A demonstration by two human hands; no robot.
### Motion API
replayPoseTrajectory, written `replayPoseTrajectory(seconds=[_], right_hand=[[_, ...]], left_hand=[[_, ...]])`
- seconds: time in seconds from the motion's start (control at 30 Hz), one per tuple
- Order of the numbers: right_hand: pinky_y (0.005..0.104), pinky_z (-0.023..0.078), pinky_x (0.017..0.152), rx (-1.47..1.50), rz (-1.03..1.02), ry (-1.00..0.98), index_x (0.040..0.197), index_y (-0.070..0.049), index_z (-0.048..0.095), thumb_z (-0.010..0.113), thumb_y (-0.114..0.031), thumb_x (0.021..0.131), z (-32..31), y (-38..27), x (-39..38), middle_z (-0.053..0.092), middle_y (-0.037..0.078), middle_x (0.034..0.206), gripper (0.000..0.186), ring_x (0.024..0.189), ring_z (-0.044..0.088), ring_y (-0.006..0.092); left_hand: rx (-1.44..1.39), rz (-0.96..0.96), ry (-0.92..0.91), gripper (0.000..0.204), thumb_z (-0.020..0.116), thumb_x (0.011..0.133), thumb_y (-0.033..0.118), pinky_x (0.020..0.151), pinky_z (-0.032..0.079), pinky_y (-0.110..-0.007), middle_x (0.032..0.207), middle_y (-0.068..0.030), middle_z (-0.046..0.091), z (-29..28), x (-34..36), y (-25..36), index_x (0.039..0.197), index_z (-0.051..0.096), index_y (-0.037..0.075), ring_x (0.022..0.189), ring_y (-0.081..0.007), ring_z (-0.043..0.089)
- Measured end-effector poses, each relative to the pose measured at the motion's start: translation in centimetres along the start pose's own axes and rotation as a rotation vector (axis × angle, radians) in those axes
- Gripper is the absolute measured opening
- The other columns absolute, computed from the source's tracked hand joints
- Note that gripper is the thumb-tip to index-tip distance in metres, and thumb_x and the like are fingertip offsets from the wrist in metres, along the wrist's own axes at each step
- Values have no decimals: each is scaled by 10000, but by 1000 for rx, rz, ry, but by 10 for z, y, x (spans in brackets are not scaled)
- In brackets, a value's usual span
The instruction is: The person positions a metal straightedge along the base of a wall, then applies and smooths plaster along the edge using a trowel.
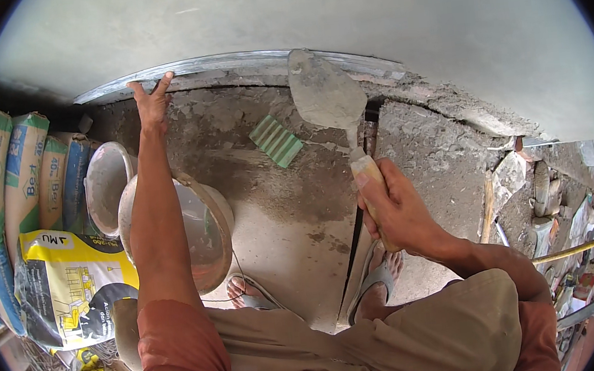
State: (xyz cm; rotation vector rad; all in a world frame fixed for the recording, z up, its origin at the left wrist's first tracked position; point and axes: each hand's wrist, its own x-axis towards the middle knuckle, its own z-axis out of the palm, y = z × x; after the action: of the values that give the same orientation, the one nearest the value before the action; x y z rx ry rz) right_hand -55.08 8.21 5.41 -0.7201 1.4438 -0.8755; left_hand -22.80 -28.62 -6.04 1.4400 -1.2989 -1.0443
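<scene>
My left hand (pixel 153 106) reaches forward to the foot of the wall, its fingers spread against a long grey metal strip (pixel 235 62). The strip runs along the wall's lower edge and looks smeared with plaster. In my right hand (pixel 404 207) is the handle of a plastering trowel (pixel 323 90), the fingers wrapped around it. The trowel's broad, plaster-coated blade points toward the wall and overlaps the strip in the view; whether it touches cannot be told. A green-and-white striped piece (pixel 276 141) lies on the floor between my hands.
Two buckets, a nearer one (pixel 216 200) and a farther one (pixel 105 179), stand by my left arm. Several upright sacks (pixel 20 169) and a yellow-and-white bag (pixel 74 285) crowd the left. Rubble, a yellow hose (pixel 582 245) and litter lie at right. A dark gap (pixel 357 251) splits the floor.
</scene>
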Motion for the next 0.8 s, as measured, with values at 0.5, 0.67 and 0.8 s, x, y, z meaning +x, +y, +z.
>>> replayPoseTrajectory(seconds=[0.5,0.67,0.8], right_hand=[[268,427,474,47,36,79,1071,-17,432,497,-287,1062,-63,19,-33,529,43,806,278,523,519,94],[263,413,469,73,34,104,1066,-24,438,496,-268,1062,-76,26,-42,524,44,805,250,513,504,95],[266,403,460,109,55,142,1075,-23,444,500,-260,1062,-85,28,-52,522,45,805,244,508,487,93]], left_hand=[[-18,3,-17,1272,870,806,307,1070,472,-515,1621,-240,124,4,-4,6,1590,-90,19,1450,-402,302],[-22,-34,-32,1269,865,816,295,1077,457,-526,1631,-220,110,3,-7,5,1593,-107,46,1461,-395,276],[-18,-39,-32,1256,858,827,271,1053,474,-511,1638,-207,87,1,-4,9,1595,-112,58,1457,-387,283]])
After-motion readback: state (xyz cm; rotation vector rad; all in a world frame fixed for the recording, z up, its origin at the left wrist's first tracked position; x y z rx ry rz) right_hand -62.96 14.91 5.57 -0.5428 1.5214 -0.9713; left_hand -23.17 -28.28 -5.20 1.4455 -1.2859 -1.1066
